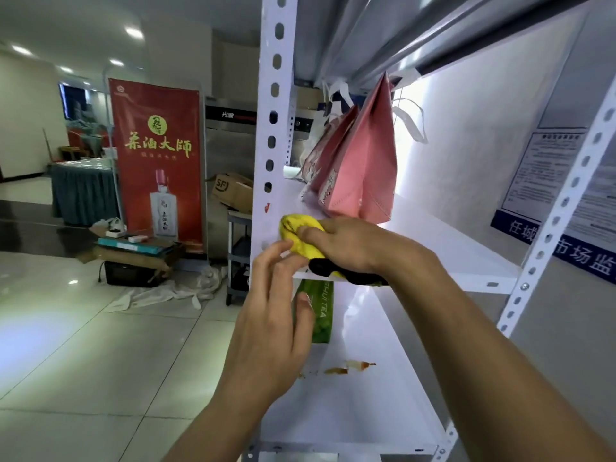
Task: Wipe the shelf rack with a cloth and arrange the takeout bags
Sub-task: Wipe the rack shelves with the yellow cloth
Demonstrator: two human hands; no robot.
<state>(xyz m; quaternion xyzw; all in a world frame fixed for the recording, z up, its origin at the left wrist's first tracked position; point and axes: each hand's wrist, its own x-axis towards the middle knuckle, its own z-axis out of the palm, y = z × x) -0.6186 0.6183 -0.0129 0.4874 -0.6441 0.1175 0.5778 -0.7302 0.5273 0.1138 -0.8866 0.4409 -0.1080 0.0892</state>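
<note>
A tall red roll-up banner (156,158) printed with gold characters and a bottle stands on the glossy tiled floor (83,345) at far left, with flattened brown cardboard and a black box (131,258) heaped at its foot. Just right of it an open brown cardboard carton (233,191) sits in front of a steel cabinet (230,135). Next comes the white perforated metal shelf rack (271,105), its front upright rising past the top of the view. The left hand (273,315) is raised in front of that upright, fingers spread and loosely bent, its fingertips touching the lower edge of a crumpled yellow and black cloth (305,241). The right hand (350,248) lies over the cloth, fingers curled round it, pressing it on the front left corner of the middle shelf board (450,248). Behind the cloth on the same board stand pink paper takeout bags (363,161) with white handles, leaning together. On the board below, a green paper bag (320,311) stands partly hidden by the left hand, and orange-brown smears (346,367) mark the white surface nearer the camera. At far right a blue and white printed notice (566,201) hangs on the wall
</note>
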